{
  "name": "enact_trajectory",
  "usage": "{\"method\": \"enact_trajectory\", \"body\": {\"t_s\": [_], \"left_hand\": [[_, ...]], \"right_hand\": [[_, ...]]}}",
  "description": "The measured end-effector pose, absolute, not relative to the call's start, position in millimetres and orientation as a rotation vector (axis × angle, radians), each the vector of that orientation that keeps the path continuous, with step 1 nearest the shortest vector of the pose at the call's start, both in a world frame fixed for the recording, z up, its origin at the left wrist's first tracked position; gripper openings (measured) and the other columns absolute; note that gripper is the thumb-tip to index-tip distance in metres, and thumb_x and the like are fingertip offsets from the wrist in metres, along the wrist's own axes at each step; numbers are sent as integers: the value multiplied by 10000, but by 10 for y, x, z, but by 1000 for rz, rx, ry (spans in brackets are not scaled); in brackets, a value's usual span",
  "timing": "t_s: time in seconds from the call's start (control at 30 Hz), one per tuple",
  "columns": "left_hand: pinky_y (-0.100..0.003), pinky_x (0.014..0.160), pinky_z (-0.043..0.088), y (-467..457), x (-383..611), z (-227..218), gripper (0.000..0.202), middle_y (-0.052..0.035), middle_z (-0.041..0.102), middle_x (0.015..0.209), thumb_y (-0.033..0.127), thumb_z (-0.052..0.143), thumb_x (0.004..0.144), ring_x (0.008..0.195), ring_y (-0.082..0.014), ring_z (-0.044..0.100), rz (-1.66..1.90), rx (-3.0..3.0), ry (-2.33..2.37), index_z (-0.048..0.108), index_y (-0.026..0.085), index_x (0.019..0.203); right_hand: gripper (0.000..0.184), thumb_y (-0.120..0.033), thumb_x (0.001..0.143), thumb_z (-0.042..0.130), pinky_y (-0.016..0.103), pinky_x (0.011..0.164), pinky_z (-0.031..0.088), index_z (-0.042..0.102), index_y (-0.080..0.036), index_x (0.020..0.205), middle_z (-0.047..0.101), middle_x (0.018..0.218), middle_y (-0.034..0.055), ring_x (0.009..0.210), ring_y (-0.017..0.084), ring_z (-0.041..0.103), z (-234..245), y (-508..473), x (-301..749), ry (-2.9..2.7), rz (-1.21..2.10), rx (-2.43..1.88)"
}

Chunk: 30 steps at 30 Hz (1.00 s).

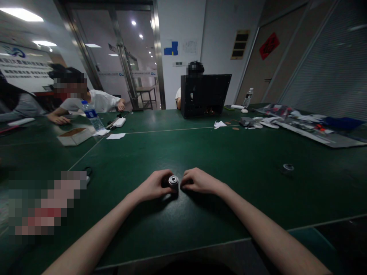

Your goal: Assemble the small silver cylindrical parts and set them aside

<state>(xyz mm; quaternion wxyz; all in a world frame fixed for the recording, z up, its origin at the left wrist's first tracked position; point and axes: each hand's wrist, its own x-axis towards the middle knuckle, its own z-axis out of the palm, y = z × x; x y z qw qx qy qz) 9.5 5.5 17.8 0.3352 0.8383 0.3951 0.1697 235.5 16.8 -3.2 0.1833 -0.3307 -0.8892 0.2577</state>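
A small upright cylinder (173, 181) with a silver round top and dark sides stands on the green table; its exact kind is hard to tell. My left hand (155, 185) is closed around its left side, thumb toward me and fingers behind. Just to the right, my right hand (199, 180) has its fingers curled in, close to the cylinder with a narrow gap between. Whatever those right fingers hold, if anything, is hidden. Far to the right lies a small dark round piece (288, 168) with a pale rim.
On the left are a white open box (75, 136), a water bottle (92, 116) and a blurred-out flat item (51, 206). A black case (204, 95) stands at the back, with a person behind it. Papers and parts (312, 128) cover the right rear. Other people sit left.
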Motion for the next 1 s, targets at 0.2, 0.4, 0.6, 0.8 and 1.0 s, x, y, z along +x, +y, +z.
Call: {"method": "enact_trajectory", "body": {"t_s": [0.2,0.4,0.6,0.8,1.0], "left_hand": [[-257,688,421,60,88,190,337,-29,627,924,357,675,731,782,-166,560,438,2204,1016,583,163,992],[-256,678,417,82,63,155,342,-38,618,928,322,676,728,786,-173,559,396,2254,1038,582,157,1013],[-263,702,405,91,64,147,344,-37,611,908,372,681,722,792,-185,551,364,2342,1053,596,157,977],[-291,775,401,120,50,101,326,-52,590,970,403,676,724,891,-225,539,384,2419,1056,602,176,946],[-310,800,410,138,36,31,353,-66,569,993,390,663,741,909,-229,520,398,2441,1064,573,176,1008]], "right_hand": [[171,-222,794,620,248,720,433,735,-213,920,680,908,40,787,156,616,-19,165,2362,-2555,682,-953],[170,-250,807,607,245,698,432,724,-205,922,678,891,42,786,158,612,10,150,2354,-2582,642,-972],[212,-318,804,624,249,668,420,701,-198,961,679,860,39,755,155,604,16,146,2357,-2508,654,-990],[435,-400,748,686,296,767,442,608,-183,1117,659,999,64,874,183,600,49,94,2271,-2392,621,-1008],[414,-298,724,714,319,817,440,576,-174,1094,643,1039,72,931,199,587,-112,20,2061,-2275,657,-956]]}}
